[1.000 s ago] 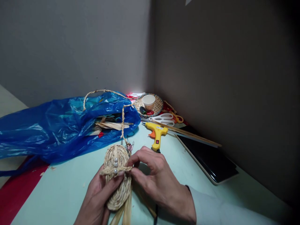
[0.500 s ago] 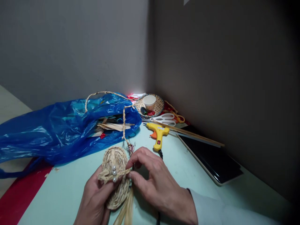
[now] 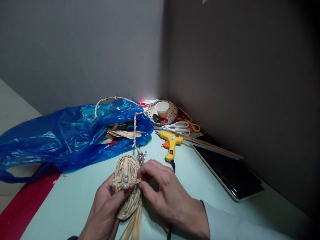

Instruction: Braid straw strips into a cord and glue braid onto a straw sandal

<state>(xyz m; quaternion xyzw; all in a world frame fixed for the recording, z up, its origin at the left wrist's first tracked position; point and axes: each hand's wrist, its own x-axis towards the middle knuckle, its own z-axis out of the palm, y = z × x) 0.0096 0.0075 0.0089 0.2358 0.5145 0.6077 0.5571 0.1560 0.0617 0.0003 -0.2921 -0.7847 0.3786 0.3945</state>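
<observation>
A small slipper (image 3: 128, 203) of coiled, braided straw is held up over the table's front. Across its middle lies a braided strap (image 3: 117, 182) with a short row of pearl beads (image 3: 125, 180). My left hand (image 3: 106, 203) grips the slipper from the left, thumb over the strap just below the beads. At the right edge my right hand (image 3: 162, 186) pinches the strap's end between thumb and forefinger. Pale loose straw strips (image 3: 136, 223) hang beneath the slipper. Just beyond my right fingers lies a metal clip (image 3: 142, 156) at the end of a thin braid (image 3: 135, 130).
A blue plastic bag (image 3: 62, 133) with straw inside spreads over the left. Ahead lie a yellow glue gun (image 3: 171, 145), white-handled scissors (image 3: 178, 126) and a woven basket (image 3: 172, 113) holding a white cup (image 3: 162, 108). A black tablet-like slab (image 3: 230, 176) lies right, with sticks (image 3: 212, 145) across it.
The whole view has shifted slightly, so most things appear a little further right. Both hands keep their hold on the slipper and its strap; the slipper has barely turned.
</observation>
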